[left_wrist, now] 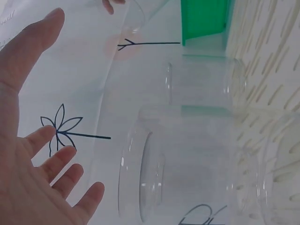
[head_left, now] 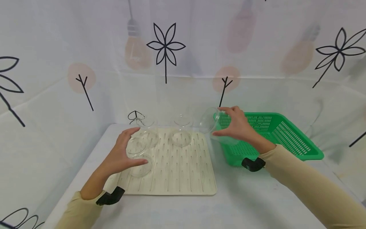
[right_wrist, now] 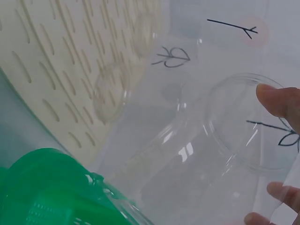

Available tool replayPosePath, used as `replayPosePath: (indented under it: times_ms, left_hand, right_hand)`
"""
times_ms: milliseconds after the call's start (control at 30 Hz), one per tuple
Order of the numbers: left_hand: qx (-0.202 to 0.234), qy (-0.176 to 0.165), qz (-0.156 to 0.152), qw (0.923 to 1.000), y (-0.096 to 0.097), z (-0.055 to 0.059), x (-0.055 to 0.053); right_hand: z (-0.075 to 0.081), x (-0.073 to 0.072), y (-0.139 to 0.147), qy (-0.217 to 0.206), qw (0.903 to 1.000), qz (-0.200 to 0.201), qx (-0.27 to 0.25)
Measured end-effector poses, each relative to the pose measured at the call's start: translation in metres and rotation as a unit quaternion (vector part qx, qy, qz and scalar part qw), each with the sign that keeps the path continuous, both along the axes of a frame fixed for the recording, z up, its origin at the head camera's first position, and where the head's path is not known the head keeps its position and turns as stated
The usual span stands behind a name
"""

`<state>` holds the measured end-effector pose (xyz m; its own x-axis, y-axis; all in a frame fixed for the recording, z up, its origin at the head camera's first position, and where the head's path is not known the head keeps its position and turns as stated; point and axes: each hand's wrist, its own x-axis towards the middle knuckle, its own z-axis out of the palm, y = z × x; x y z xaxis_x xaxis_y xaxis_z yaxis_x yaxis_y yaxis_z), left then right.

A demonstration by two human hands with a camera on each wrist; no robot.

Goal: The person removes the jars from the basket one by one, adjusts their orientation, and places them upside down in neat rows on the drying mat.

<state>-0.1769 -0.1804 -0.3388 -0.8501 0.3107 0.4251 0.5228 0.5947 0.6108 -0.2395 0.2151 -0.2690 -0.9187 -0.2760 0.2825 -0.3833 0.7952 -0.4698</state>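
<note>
My right hand holds a tilted clear jar by one end, thumb and fingers spread across it, over the green basket's left side. The jar's round end and see-through wall fill much of the right wrist view. My left hand has its fingers apart in a wide curve, close to a clear jar at the front left of the cream ridged mat. In the left wrist view the left palm shows with nothing in it. Two more clear jars, at back left and back middle, stand upright on the mat.
The cream ridged mat lies on a white table. A green perforated basket stands to its right. Behind hangs a white cloth printed with flowers and light bulbs.
</note>
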Motion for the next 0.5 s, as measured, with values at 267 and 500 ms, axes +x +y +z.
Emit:
replayPosePath:
  times_ms: [267, 500]
  left_hand:
    - [0.027, 0.018, -0.044, 0.9985, 0.029, 0.005, -0.014]
    - [0.049, 0.012, -0.059, 0.9969, 0.052, 0.000, -0.027]
  right_hand:
    - [-0.003, -0.001, -0.013, 0.012, 0.9997, 0.018, 0.009]
    - [-0.007, 0.000, -0.023, 0.019, 0.9992, 0.030, 0.016]
